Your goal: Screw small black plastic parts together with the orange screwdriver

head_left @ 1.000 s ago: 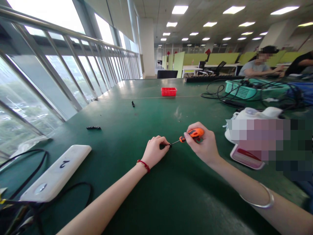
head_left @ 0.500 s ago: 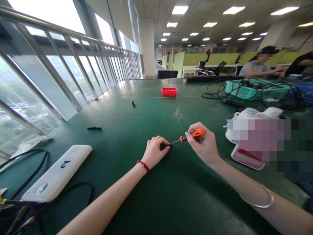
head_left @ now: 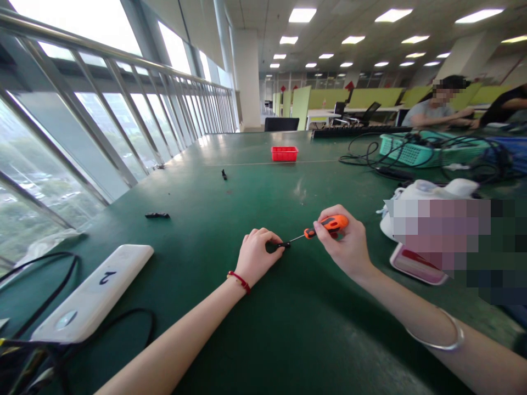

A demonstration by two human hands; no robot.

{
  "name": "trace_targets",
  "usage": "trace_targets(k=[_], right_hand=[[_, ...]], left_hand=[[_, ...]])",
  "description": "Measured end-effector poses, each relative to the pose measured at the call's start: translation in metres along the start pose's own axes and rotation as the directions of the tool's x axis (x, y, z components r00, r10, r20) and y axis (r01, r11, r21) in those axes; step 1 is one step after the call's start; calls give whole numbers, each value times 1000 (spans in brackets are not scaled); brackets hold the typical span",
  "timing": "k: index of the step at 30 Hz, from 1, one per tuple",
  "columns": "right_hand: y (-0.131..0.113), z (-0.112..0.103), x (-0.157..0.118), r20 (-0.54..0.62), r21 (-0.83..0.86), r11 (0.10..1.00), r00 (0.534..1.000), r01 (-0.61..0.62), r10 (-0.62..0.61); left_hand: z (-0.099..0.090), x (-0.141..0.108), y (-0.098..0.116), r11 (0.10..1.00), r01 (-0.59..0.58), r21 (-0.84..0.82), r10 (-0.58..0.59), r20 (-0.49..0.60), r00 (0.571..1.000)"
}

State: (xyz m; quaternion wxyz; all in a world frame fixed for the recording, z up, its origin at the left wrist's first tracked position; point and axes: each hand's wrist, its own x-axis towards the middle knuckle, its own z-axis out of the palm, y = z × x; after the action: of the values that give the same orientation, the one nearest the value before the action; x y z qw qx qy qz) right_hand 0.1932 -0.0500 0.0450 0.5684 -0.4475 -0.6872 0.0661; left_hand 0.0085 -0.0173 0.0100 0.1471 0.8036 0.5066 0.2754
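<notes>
My left hand (head_left: 258, 253) pinches a small black part (head_left: 285, 244) against the green table (head_left: 230, 208); its kind is too small to tell and the fingers cover much of it. In my right hand (head_left: 348, 247) is a screwdriver (head_left: 327, 225) with an orange and black handle, tilted with its thin shaft pointing down and left. The shaft's tip meets the black part or lies right beside it. Two other black pieces, a longer one (head_left: 157, 215) and a shorter one (head_left: 224, 174), lie apart on the table to the left.
A small red basket (head_left: 284, 154) stands farther back. On the left lie a white power bank (head_left: 94, 293) marked 2 and black cables. A teal basket (head_left: 432, 151) with cables, a white object (head_left: 428, 189) and a pink-edged case (head_left: 415, 266) are at right. A person (head_left: 436, 109) sits beyond.
Hardly anything differs. My left hand has shifted slightly left, and my right hand with the screwdriver slightly right; the black part shows a little more between the fingertips.
</notes>
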Motion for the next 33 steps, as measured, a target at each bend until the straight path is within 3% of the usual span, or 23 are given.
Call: trace_targets(k=[11, 21, 29, 33], right_hand=[[0, 0, -2, -49, -32, 998, 998, 47, -49], [-2, 2, -4, -15, -30, 999, 999, 31, -31], [-9, 2, -4, 48, 103, 995, 999, -6, 1], [-9, 6, -9, 49, 85, 996, 998, -38, 34]], left_hand=[[1, 0, 0, 995, 43, -93, -42, 11, 999], [3, 1, -2, 995, 14, -101, -14, 1, 1000], [2, -1, 3, 1000, -4, 4, 4, -41, 999], [4, 0, 1, 999, -24, -25, 23, -47, 999]])
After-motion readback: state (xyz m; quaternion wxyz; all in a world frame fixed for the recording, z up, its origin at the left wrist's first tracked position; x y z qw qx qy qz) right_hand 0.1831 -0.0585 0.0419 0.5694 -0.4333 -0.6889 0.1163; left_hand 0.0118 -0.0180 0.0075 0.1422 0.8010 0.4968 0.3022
